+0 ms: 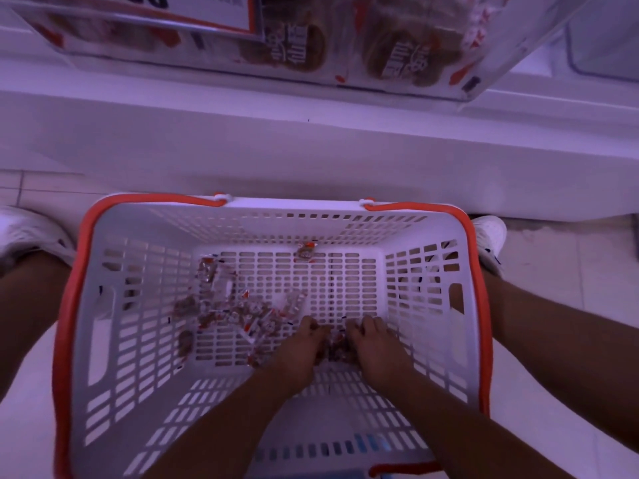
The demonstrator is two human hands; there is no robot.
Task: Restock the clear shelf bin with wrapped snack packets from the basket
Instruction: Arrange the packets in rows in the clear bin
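Wrapped snack packets (238, 312) lie scattered on the floor of the white basket (428, 340), most in a loose heap left of centre, one stray packet (305, 252) near the far wall. Your left hand (304, 340) and right hand (375, 340) sit side by side at the near-right end of the heap, fingers curled down around a small cluster of packets (333, 350) between them; each grip is narrow and gathering that cluster. The remaining heap lies to the left of both hands, nearer your left hand. The clear shelf bin (397, 46) stands above and beyond the basket, so the loaded lift likely runs up and forward.
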